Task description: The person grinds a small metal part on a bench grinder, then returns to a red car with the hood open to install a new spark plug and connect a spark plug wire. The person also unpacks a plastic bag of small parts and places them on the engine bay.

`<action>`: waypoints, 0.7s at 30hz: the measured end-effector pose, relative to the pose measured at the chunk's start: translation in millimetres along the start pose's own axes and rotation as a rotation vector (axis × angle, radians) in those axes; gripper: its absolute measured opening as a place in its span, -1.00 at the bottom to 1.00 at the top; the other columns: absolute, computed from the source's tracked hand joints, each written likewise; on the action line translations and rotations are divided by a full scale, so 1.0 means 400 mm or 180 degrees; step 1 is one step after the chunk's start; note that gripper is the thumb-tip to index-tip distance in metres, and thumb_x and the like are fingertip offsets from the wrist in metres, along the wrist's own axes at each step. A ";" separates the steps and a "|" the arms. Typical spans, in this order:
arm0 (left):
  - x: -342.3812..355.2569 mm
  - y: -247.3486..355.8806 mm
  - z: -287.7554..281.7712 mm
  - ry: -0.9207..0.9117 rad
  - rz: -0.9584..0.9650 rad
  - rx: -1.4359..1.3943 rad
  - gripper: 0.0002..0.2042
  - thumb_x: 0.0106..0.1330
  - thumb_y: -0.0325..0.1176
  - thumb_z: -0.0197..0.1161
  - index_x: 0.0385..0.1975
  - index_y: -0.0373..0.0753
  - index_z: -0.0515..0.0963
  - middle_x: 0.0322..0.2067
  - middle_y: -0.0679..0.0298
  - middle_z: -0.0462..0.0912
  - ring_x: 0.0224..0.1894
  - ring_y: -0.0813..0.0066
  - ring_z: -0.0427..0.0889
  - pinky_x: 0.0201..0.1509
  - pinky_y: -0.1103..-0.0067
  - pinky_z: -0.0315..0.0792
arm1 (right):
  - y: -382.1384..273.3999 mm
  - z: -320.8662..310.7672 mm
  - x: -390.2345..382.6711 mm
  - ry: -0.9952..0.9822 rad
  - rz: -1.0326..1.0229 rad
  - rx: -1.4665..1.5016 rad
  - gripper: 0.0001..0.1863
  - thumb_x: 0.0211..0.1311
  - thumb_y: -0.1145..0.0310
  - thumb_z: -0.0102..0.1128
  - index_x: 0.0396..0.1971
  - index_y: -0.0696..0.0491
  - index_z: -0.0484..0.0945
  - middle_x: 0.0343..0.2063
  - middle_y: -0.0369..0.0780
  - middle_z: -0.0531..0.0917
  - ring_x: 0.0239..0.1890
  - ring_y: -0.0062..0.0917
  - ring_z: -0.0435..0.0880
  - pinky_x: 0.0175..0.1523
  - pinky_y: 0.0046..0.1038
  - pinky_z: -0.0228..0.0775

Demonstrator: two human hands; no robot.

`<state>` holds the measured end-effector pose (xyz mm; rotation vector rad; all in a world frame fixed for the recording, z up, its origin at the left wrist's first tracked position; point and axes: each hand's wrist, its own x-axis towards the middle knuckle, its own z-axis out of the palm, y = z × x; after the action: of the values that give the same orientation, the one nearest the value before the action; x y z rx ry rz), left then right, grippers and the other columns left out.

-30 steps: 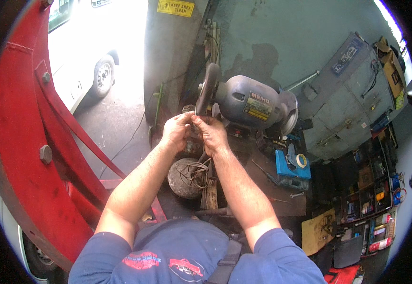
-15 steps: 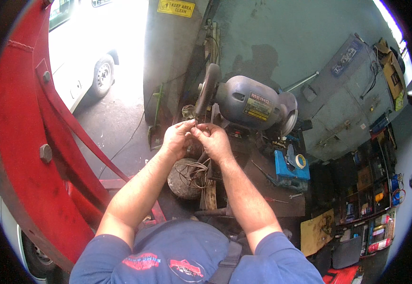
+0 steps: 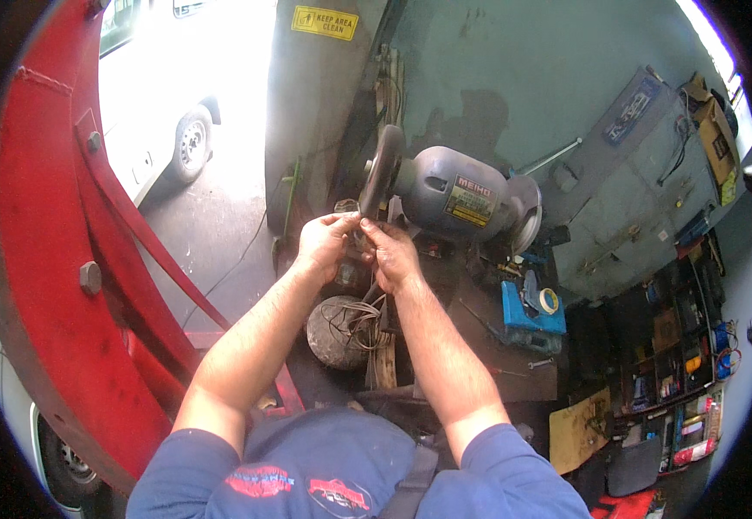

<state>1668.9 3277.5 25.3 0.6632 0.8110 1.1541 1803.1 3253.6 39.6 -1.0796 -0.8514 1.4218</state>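
Left hand and right hand meet fingertip to fingertip, both curled shut around a small workpiece too small to identify. Below the hands sits a round grey drum tangled with wire. Just beyond the fingertips is the dark grinding wheel of the bench grinder.

Blown-out daylight upper left — fisheye edges

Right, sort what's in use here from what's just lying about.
In use:
left hand and right hand, together at the grinding wheel
bench grinder

Lying about:
blue box
tape roll
wire-wrapped round part
white car
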 end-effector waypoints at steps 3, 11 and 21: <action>-0.001 -0.006 0.005 0.0055 0.0086 -0.0011 -0.80 0.25 -0.30 0.38 -0.23 -0.27 0.63 -0.53 0.45 0.54 -0.65 0.77 0.31 -0.65 0.75 0.16 | -0.004 0.000 -0.009 0.0060 0.0076 0.0049 -0.83 0.29 0.31 0.30 -0.24 0.07 0.60 -0.42 -0.43 0.58 -0.53 -0.78 0.36 -0.47 -0.65 0.19; -0.016 -0.034 -0.016 -0.0174 -0.0101 0.0173 -0.73 0.25 -0.22 0.38 -0.15 -0.21 0.63 -0.44 0.46 0.56 -0.61 0.79 0.30 -0.62 0.78 0.12 | 0.016 -0.026 -0.038 0.0186 -0.0460 -0.0988 -0.76 0.26 0.25 0.34 -0.26 0.11 0.60 -0.45 -0.38 0.60 -0.54 -0.79 0.39 -0.45 -0.67 0.24; 0.007 -0.026 -0.033 -0.0241 -0.0221 -0.0371 -0.78 0.31 -0.29 0.33 -0.13 -0.22 0.60 -0.48 0.47 0.55 -0.70 0.81 0.29 -0.70 0.78 0.12 | -0.030 -0.009 0.006 0.0146 -0.0427 -0.1846 -0.65 0.12 0.21 0.45 -0.25 0.18 0.66 -0.42 -0.27 0.69 -0.42 -0.66 0.57 -0.33 -0.60 0.36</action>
<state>1663.8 3277.9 8.8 0.5744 0.6921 1.0983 1810.7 3257.3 49.3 -1.4452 -1.3222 1.0533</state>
